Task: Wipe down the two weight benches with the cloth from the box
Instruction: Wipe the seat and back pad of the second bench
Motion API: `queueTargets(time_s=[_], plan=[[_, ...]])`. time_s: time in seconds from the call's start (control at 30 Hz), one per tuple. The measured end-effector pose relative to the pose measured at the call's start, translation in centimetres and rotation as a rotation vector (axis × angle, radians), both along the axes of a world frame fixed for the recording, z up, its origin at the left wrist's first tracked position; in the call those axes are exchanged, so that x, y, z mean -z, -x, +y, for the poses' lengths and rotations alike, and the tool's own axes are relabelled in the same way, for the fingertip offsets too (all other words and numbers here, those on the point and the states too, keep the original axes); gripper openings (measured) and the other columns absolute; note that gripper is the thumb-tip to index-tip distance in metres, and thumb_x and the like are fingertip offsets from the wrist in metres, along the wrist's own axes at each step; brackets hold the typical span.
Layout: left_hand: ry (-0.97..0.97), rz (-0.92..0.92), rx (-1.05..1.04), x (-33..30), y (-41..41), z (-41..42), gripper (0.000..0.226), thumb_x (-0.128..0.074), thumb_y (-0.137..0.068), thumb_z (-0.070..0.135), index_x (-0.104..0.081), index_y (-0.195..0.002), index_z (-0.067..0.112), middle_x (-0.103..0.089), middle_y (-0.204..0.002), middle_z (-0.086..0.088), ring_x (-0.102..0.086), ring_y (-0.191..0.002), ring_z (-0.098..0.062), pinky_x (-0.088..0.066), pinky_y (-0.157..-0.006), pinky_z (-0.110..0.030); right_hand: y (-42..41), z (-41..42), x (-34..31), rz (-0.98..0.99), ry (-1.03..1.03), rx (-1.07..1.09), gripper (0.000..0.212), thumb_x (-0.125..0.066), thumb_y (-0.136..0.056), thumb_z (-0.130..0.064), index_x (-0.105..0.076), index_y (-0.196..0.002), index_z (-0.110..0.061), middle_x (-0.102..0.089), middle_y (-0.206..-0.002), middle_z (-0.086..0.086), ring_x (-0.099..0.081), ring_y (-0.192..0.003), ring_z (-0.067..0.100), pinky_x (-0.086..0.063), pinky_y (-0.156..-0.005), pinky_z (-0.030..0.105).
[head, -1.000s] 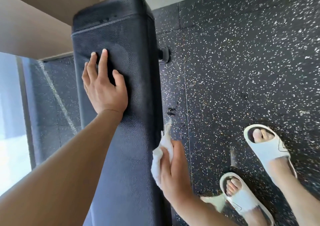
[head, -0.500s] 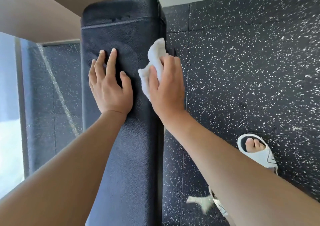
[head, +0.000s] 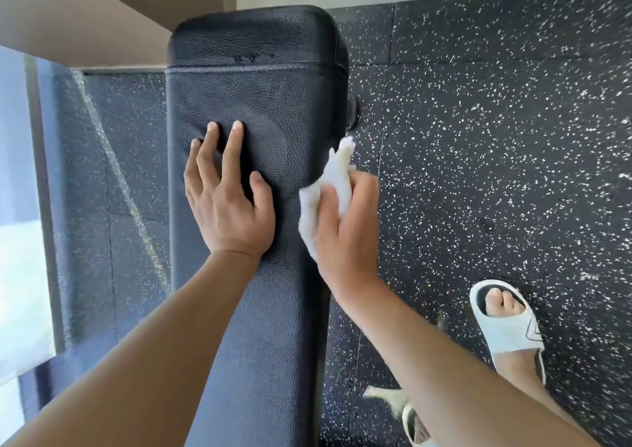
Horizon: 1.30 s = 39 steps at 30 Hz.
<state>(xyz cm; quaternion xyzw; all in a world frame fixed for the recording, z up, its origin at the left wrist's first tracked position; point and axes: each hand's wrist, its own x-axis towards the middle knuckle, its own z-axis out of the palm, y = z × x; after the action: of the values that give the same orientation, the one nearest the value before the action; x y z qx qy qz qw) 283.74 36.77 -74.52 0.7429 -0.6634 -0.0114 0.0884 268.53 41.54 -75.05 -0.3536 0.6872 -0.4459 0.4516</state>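
Down the middle, long black padded weight bench [head: 273, 104] of pebbled leather-like vinyl, running from the bottom edge up to a rounded far end with a stitched seam across it

Left hand [head: 229, 203] flat on the bench top, palm down, fingers [head: 234, 152] straight and slightly spread, thumb out to the right, padding dimpled under the fingertips

Right hand [head: 345, 227] at the bench's right edge, pressing a crumpled white cloth [head: 328, 190] against the side of the padding; fingers close together and curled over the cloth, folds of it bunched out above the fingertips and to the left of the thumb. Cannot tell how the fingertips sit on the far side

Beside the bench on the right, black rubber gym floor [head: 496, 138] flecked with white, tile seams visible. White open-toe slide sandal [head: 506, 327] on a foot, well apart from the bench; second sandal [head: 415, 426] partly hidden behind the right forearm

Small black knob [head: 352, 113] sticking out from under the bench's right side, just above the cloth

To the left, pale bright window area [head: 20, 241] and brown wall [head: 85, 12] above
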Motion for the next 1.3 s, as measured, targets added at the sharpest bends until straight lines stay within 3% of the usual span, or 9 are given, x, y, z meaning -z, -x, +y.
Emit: queueTargets(time_s=[0.1, 0.23, 0.4, 0.57, 0.73, 0.97, 1.17, 1.23, 1.3], plan=[[-0.001, 0.003, 0.009, 0.1, -0.1, 0.0, 0.065, -0.047, -0.096, 0.031, -0.039, -0.161, 0.034, -0.035, -0.168, -0.001, -0.029, -0.154, -0.033, -0.023, -0.128, -0.05, 0.5, -6.1, 0.5, 0.027, 0.016, 0.092, 0.019, -0.052, -0.106, -0.022, -0.051, -0.117, -0.006, -0.055, -0.115, 0.008, -0.055, -0.101, 0.024, -0.05, -0.088, 0.046], [-0.008, 0.013, 0.001, 0.1, 0.0, 0.0, 0.064, -0.046, -0.097, 0.033, -0.04, -0.16, 0.034, -0.035, -0.168, 0.0, -0.029, -0.155, -0.033, -0.023, -0.127, -0.051, 0.8, -6.1, 0.7, 0.013, 0.037, 0.072, 0.02, -0.051, -0.107, -0.022, -0.052, -0.117, -0.005, -0.056, -0.116, 0.008, -0.055, -0.103, 0.023, -0.05, -0.091, 0.045], [0.018, 0.034, 0.001, 0.0, -0.1, 0.2, 0.062, -0.046, -0.097, 0.036, -0.041, -0.159, 0.038, -0.037, -0.167, 0.002, -0.029, -0.155, -0.031, -0.024, -0.127, -0.05, -0.6, 1.2, 0.6, 0.012, 0.039, -0.007, 0.018, -0.053, -0.108, -0.023, -0.05, -0.118, -0.008, -0.055, -0.115, 0.007, -0.056, -0.103, 0.028, -0.05, -0.091, 0.051], [0.015, 0.081, -0.006, -0.8, 0.4, 0.6, 0.061, -0.043, -0.097, 0.041, -0.044, -0.158, 0.038, -0.039, -0.166, 0.003, -0.031, -0.154, -0.027, -0.025, -0.126, -0.048, -2.6, 10.0, 0.7, 0.011, 0.036, -0.015, 0.018, -0.05, -0.107, -0.031, -0.048, -0.117, -0.016, -0.053, -0.114, 0.003, -0.055, -0.104, 0.025, -0.049, -0.092, 0.05], [-0.045, 0.111, -0.001, -1.3, 0.6, 1.7, 0.06, -0.035, -0.102, 0.036, -0.039, -0.161, 0.032, -0.029, -0.172, 0.0, -0.021, -0.16, -0.029, -0.015, -0.13, -0.042, -4.7, 18.5, 0.5, -0.035, 0.016, 0.001, 0.013, -0.049, -0.108, -0.034, -0.046, -0.115, -0.023, -0.053, -0.113, -0.001, -0.056, -0.104, 0.022, -0.05, -0.09, 0.048], [-0.03, 0.261, 0.162, -1.3, -1.2, 18.9, 0.055, -0.04, -0.103, 0.017, -0.048, -0.157, 0.019, -0.035, -0.169, -0.004, -0.026, -0.158, -0.028, -0.02, -0.13, -0.042, -7.2, 30.2, -0.5, -0.099, -0.04, 0.0, 0.013, -0.049, -0.106, -0.032, -0.047, -0.116, -0.023, -0.052, -0.112, -0.002, -0.056, -0.107, 0.023, -0.049, -0.092, 0.046], [-0.142, 0.154, 0.208, -1.9, -7.2, 36.3, 0.057, -0.038, -0.105, 0.017, -0.039, -0.162, 0.02, -0.025, -0.174, -0.003, -0.018, -0.162, -0.027, -0.024, -0.127, -0.057, -9.0, 40.2, -0.8, -0.107, -0.106, -0.065, 0.011, -0.047, -0.106, -0.036, -0.045, -0.116, -0.032, -0.055, -0.109, -0.004, -0.057, -0.103, 0.019, -0.049, -0.089, 0.042], [-0.177, 0.133, 0.2, -2.1, -7.9, 40.3, 0.059, -0.037, -0.104, 0.02, -0.039, -0.162, 0.019, -0.024, -0.174, -0.003, -0.018, -0.162, -0.028, -0.025, -0.125, -0.061, -9.1, 42.1, -1.2, -0.113, -0.123, -0.095, 0.008, -0.047, -0.106, -0.038, -0.042, -0.11, -0.043, -0.056, -0.105, -0.005, -0.058, -0.098, 0.015, -0.048, -0.083, 0.038], [-0.163, 0.123, 0.185, -1.9, -8.3, 41.8, 0.061, -0.039, -0.1, 0.02, -0.042, -0.161, 0.019, -0.027, -0.173, -0.004, -0.022, -0.161, -0.029, -0.027, -0.123, -0.062, -8.9, 41.0, -1.4, -0.118, -0.114, -0.092, 0.006, -0.047, -0.105, -0.039, -0.043, -0.108, -0.039, -0.056, -0.099, -0.002, -0.058, -0.089, 0.017, -0.047, -0.077, 0.038]])
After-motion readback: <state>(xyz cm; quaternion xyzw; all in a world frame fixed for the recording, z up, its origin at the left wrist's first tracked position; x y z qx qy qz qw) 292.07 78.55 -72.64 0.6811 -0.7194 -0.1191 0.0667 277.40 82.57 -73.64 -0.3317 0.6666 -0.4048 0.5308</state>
